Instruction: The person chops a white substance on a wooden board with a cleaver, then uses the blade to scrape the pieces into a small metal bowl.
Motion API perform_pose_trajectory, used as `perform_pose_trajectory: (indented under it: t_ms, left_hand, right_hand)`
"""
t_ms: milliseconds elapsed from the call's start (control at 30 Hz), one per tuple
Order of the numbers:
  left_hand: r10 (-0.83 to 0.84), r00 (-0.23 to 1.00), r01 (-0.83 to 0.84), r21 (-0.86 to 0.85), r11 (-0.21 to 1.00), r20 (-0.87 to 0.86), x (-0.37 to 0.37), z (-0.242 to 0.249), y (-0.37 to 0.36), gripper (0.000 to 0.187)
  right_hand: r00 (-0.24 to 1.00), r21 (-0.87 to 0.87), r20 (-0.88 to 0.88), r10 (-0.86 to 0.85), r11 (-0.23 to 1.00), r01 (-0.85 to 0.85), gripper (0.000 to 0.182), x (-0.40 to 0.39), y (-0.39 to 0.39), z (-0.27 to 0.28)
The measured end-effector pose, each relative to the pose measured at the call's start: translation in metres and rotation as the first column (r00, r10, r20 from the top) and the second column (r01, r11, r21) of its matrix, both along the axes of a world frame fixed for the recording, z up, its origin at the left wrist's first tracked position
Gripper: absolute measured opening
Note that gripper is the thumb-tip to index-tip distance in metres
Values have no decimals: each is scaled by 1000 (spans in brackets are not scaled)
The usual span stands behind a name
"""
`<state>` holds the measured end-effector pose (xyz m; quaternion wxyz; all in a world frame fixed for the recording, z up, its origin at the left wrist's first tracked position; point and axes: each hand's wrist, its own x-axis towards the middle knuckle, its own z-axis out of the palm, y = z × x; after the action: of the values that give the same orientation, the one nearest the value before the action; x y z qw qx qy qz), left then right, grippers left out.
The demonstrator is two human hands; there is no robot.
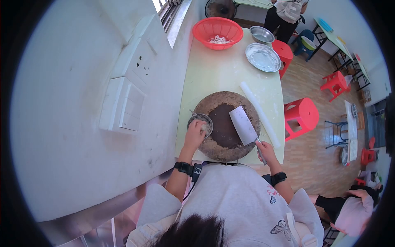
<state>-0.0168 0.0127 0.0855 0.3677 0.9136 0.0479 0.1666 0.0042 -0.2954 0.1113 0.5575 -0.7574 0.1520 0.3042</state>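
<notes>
A round, dark-centred chopping board lies on the pale table. On its left side stands a small metal bowl with greyish crumbly stuff in it. My left hand is in this bowl, its fingers drawn together; what they hold is too small to make out. My right hand is closed round the handle of a cleaver, whose broad blade lies over the right part of the board. Just right of the board is a long white roll.
Farther back on the table are a red basket with white strips, a metal bowl and a floury metal dish. Red stools stand at the right. One person is at the back, another at lower right.
</notes>
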Motion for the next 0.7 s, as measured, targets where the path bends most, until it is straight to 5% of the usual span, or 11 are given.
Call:
perform_pose_trajectory:
  t_ms: [133, 267, 367, 467, 533, 700]
  left_hand:
    - [-29, 966, -29, -220, 975, -256, 0, 4, 3, 15]
    - [-129, 983, 130, 3, 991, -133, -4, -10, 10, 16]
    - [-44, 996, 41, 52, 998, 73, -7, -13, 8, 19]
    - [138, 990, -139, 23, 990, 37, -11, -13, 10, 22]
    - [156, 969, -182, -131, 975, -190, -13, -10, 11, 23]
    - [130, 991, -130, -16, 991, 12, -14, -8, 10, 19]
  right_hand:
    - [1000, 20, 6, -2, 1000, 2, 33, 1, 1, 0]
    - [1000, 9, 4, 13, 1000, -13, 33, 3, 0, -8]
    - [1000, 1, 8, 12, 1000, -12, 33, 4, -3, -12]
    - [998, -33, 35, 47, 998, -46, 35, 4, -9, -24]
    - [995, -66, 62, 82, 995, -78, 36, 5, -14, -31]
    - [899, -473, 220, 378, 848, -241, 37, 10, -17, -42]
